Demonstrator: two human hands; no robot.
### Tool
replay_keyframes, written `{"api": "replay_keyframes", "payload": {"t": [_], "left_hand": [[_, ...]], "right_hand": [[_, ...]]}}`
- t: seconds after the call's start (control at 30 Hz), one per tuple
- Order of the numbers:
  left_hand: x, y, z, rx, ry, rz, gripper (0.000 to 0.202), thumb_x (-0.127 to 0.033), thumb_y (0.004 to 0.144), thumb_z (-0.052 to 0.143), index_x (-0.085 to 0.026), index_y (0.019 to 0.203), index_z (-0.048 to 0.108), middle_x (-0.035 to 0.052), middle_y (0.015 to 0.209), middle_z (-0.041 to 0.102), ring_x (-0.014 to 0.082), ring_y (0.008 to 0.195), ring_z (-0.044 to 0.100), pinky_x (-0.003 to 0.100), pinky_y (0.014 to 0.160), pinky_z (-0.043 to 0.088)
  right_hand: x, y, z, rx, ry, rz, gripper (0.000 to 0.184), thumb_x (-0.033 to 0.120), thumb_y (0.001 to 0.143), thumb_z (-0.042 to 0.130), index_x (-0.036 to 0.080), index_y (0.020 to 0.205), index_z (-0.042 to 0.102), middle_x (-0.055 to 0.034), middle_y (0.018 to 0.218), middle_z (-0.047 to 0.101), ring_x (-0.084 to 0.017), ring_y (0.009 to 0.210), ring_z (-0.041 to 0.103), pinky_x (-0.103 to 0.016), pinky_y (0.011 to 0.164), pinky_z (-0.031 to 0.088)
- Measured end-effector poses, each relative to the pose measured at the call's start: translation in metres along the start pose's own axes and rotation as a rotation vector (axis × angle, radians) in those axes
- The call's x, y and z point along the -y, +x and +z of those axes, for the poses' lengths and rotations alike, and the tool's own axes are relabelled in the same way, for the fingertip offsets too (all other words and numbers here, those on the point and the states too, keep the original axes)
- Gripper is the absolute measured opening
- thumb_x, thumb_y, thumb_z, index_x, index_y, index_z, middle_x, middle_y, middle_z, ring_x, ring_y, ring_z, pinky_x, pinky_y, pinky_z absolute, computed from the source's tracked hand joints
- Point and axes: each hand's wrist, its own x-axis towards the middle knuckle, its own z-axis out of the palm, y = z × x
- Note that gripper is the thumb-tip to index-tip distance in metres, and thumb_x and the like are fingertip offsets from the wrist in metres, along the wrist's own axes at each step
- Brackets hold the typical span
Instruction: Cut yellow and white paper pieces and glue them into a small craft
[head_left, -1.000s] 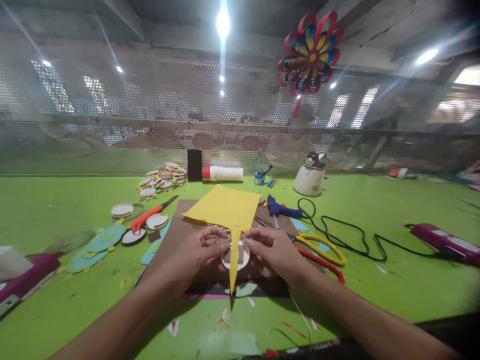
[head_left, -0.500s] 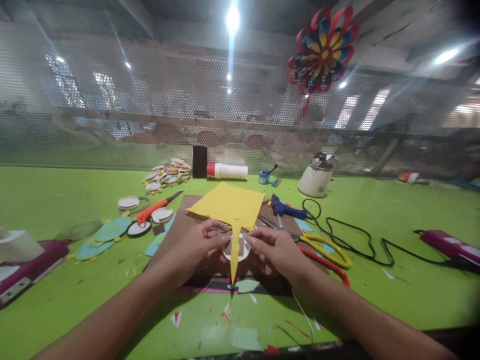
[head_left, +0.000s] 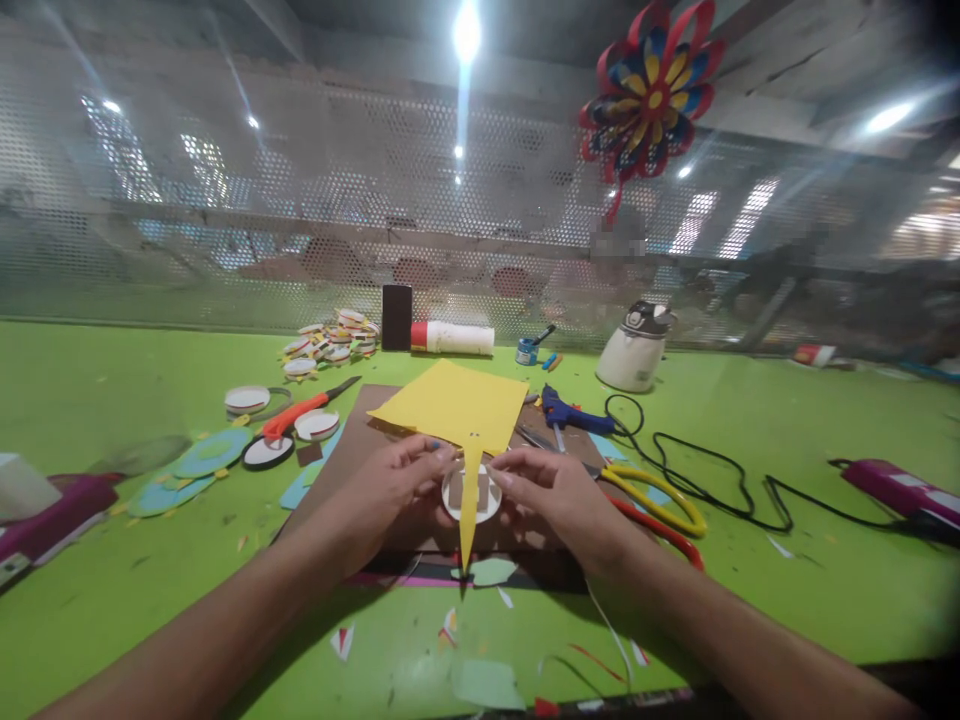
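Between my two hands is a small round white disc (head_left: pixel 491 505) with brown patches on its face. A yellow pointed paper strip (head_left: pixel 470 505) lies lengthwise across it, its tip towards me and two small dark dots near its wide end. My left hand (head_left: pixel 409 480) pinches the disc's left edge, its thumb near the strip. At the right edge the fingers of my right hand (head_left: pixel 536 485) are closed on the disc too; some fingers of both hands are hidden. Just beyond lies a yellow paper sheet (head_left: pixel 457 400) on a brown board (head_left: pixel 337 505).
Right of the board lie yellow-handled scissors (head_left: pixel 660 492), a red-handled tool (head_left: pixel 660 535) and a blue glue gun (head_left: pixel 574 415) with its black cord. Orange-handled scissors (head_left: pixel 300 412) and pale blue rings (head_left: pixel 214 452) are left. A kettle-like jug (head_left: pixel 634 350) stands behind. Paper scraps litter the front.
Both hands keep their grip on the disc, with the strip still across it. The view has shifted slightly; the hands have barely moved.
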Motion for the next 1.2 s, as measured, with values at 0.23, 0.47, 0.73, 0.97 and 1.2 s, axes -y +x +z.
{"api": "replay_keyframes", "payload": {"t": [0.23,0.47,0.73,0.97,1.2], "left_hand": [[0.002,0.003,-0.003,0.058,-0.04,-0.022,0.025,-0.007,0.067,0.062,-0.013,0.091,0.063,0.0074,0.078,0.068,0.0151,0.061,0.065,0.027,0.06,0.054],[-0.004,-0.008,0.004,0.14,0.003,-0.075,0.048,0.0,0.064,0.063,-0.016,0.11,0.063,0.0106,0.102,0.069,0.0193,0.083,0.068,0.028,0.073,0.055],[-0.006,-0.007,0.005,0.149,-0.002,0.013,0.018,-0.021,0.082,0.056,-0.009,0.088,0.068,0.0121,0.084,0.068,0.0164,0.068,0.063,0.029,0.061,0.057],[-0.007,-0.009,0.006,0.192,0.065,-0.065,0.02,-0.02,0.081,0.059,-0.012,0.096,0.069,0.011,0.089,0.07,0.0165,0.066,0.065,0.026,0.059,0.055],[-0.004,-0.007,0.004,0.194,0.133,-0.078,0.025,-0.027,0.081,0.059,-0.014,0.1,0.068,0.011,0.081,0.071,0.0157,0.063,0.066,0.023,0.056,0.051]], "right_hand": [[0.005,-0.002,0.002,-0.036,0.083,0.05,0.039,0.045,0.063,0.078,0.016,0.086,0.064,0.0009,0.062,0.062,-0.01,0.049,0.057,-0.024,0.045,0.047],[0.014,-0.005,0.002,-0.06,0.092,0.024,0.039,0.044,0.062,0.079,0.016,0.084,0.064,0.0015,0.062,0.061,-0.009,0.05,0.055,-0.022,0.045,0.045],[0.015,-0.005,0.003,-0.058,0.092,0.031,0.026,0.036,0.066,0.076,0.017,0.081,0.066,-0.0005,0.062,0.06,-0.011,0.051,0.054,-0.024,0.044,0.043],[0.014,-0.006,0.002,-0.041,0.1,0.023,0.031,0.038,0.064,0.078,0.015,0.08,0.066,0.0007,0.059,0.06,-0.01,0.049,0.054,-0.023,0.044,0.044],[0.009,-0.003,0.0,-0.015,0.101,-0.001,0.031,0.039,0.065,0.078,0.016,0.083,0.067,0.0014,0.062,0.062,-0.009,0.049,0.055,-0.022,0.045,0.044]]}}
